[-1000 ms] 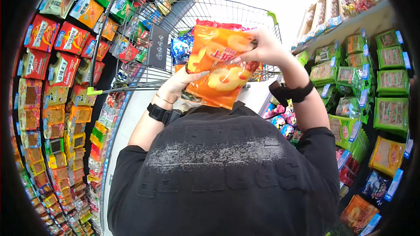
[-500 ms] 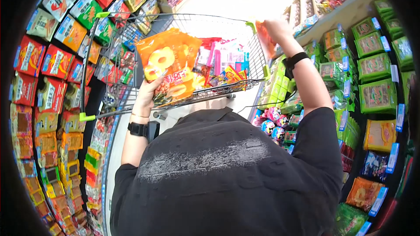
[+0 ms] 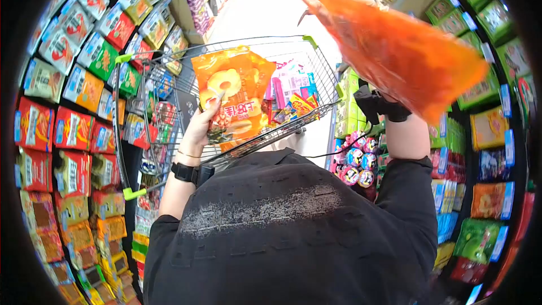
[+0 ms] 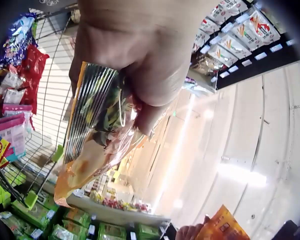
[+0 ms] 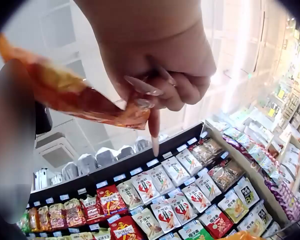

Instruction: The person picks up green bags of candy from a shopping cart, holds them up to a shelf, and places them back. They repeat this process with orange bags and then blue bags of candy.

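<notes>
The left hand (image 3: pixel 199 126) grips an orange snack bag (image 3: pixel 232 93) by its lower left edge, over the shopping cart; the left wrist view shows its thumb and fingers on the bag (image 4: pixel 97 120). The right hand (image 5: pixel 165 82) pinches one corner of another orange bag (image 5: pixel 65 92), its fingers curled in. In the head view that second bag (image 3: pixel 389 51) is raised high at the right, slanting across and hiding most of the right hand.
A wire shopping cart (image 3: pixel 127 194) with green corners holds pink, blue and yellow packets (image 3: pixel 292 86). Shelves of red and white snack bags (image 3: pixel 72 130) line the left; green packages (image 3: pixel 479 240) hang at the right. Small round colourful items (image 3: pixel 354 157) sit beside the cart.
The right hand has lifted its orange bag from the cart's right corner up towards the camera. Compared with a second ago, the hands are apart, each with a bag, and the left is lower left.
</notes>
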Demonstrator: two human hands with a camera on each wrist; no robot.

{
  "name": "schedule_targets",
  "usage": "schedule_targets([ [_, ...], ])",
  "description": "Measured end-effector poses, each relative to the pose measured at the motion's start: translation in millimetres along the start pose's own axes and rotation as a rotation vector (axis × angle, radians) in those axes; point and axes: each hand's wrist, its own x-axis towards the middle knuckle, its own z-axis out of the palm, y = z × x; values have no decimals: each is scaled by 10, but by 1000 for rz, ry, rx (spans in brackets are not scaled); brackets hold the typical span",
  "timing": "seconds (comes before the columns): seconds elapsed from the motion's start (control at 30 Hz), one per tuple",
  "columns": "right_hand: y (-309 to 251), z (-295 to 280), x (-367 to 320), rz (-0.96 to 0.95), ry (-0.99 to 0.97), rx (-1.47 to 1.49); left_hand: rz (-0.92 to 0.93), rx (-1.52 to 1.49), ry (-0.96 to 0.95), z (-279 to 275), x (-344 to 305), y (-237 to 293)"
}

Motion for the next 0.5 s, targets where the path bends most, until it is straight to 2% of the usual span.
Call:
schedule_targets([
  [0.03,124,184,73,-547,-109,-631,-75,17,11,80,18,34],
  [0.07,-219,392,-12,43,-145,-535,-101,56,-78,108,56,39],
  [0.1,80,152,187,202,-263,-827,-128,93,-166,139,97,38],
  [0.13,166,132,167,128,-282,-986,-142,50,-168,254,134,-13],
  [0.23,583,-88,-66,269,-294,-1065,-317,-119,-432,553,173,-23],
  [0.3,656,-94,-321,326,-163,-958,-373,-71,-483,489,306,-250],
  [0.37,624,-130,-546,385,-90,-981,-341,-116,-641,592,277,-358],
  [0.4,576,-129,-670,457,-9,-875,-345,-96,-710,580,280,-454],
  [0.43,522,-114,-798,523,76,-766,-332,137,-718,675,196,-331],
  [0.47,464,-94,-925,593,183,-648,-327,135,-764,769,149,-382],
  [0.5,444,-110,-1056,611,231,-660,-322,131,-811,868,102,-450],
])
